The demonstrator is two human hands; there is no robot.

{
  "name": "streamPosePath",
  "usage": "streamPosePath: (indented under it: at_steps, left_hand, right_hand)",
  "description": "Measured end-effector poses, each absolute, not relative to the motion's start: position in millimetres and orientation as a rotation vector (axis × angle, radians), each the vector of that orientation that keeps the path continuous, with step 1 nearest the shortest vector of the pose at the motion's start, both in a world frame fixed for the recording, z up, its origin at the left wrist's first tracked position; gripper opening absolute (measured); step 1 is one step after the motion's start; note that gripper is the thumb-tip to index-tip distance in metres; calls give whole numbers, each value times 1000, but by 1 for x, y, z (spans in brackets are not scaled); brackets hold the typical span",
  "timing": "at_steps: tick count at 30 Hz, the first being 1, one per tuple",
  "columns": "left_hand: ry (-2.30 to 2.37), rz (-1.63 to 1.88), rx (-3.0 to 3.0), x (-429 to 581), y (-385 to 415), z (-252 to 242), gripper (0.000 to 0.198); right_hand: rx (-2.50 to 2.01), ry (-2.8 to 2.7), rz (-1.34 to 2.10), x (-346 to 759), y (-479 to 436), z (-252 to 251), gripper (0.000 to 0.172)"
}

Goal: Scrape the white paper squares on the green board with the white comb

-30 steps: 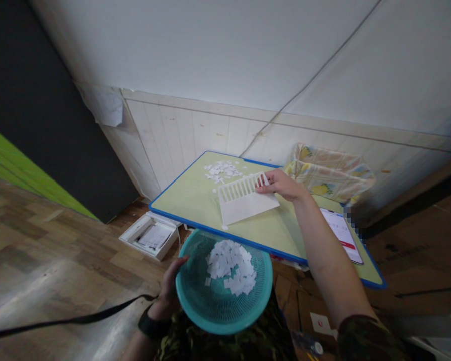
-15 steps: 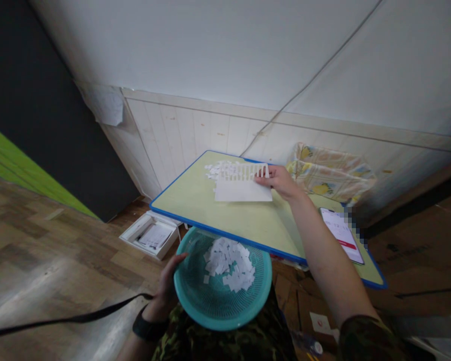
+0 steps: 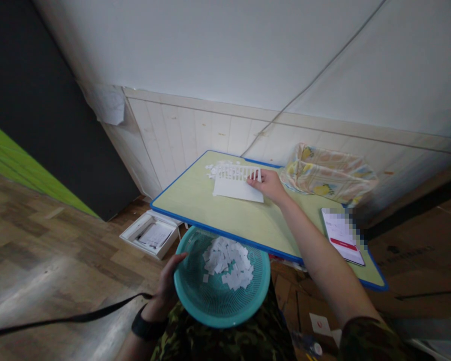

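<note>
My left hand (image 3: 170, 281) grips the left rim of a round teal plastic basket (image 3: 220, 313) with slotted sides, thumb over the edge. Inside it lies a heap of small white paper pieces (image 3: 229, 260). Over the pale yellow table (image 3: 195, 195), my right hand (image 3: 265, 184) pinches the right end of a white slotted sheet (image 3: 237, 189), flat with a row of slots along its far edge. More white paper scraps (image 3: 212, 169) lie on the table behind and left of the sheet, some showing through its slots.
On the table's right side are a phone (image 3: 342, 235) and a lemon-patterned fabric basket (image 3: 326, 175). An open white box (image 3: 152, 234) sits on the floor at left. Behind the table runs the wall (image 3: 195, 120) with a cable; cardboard (image 3: 417, 240) stands at right.
My right hand has shifted slightly left with the slotted sheet, which is now lower and tilted over the scraps. My left hand and the teal basket stay nearly in place.
</note>
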State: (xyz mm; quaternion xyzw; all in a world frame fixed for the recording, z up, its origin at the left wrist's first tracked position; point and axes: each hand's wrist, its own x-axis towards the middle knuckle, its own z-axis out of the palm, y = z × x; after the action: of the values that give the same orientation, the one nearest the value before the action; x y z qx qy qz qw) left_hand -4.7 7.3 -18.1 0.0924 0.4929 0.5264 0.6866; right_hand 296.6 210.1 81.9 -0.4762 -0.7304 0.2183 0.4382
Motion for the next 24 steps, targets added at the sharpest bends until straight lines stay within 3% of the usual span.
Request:
streamPosePath:
  at_steps: [13,24]
  left_hand:
    - [1073,1186,198,-8,8,-20,18]
    - [1067,1178,193,-9,7,-17,21]
  right_hand:
    - [-981,-1897,1227,302,186,109,35]
    - [-997,-1806,1259,308,188,113,37]
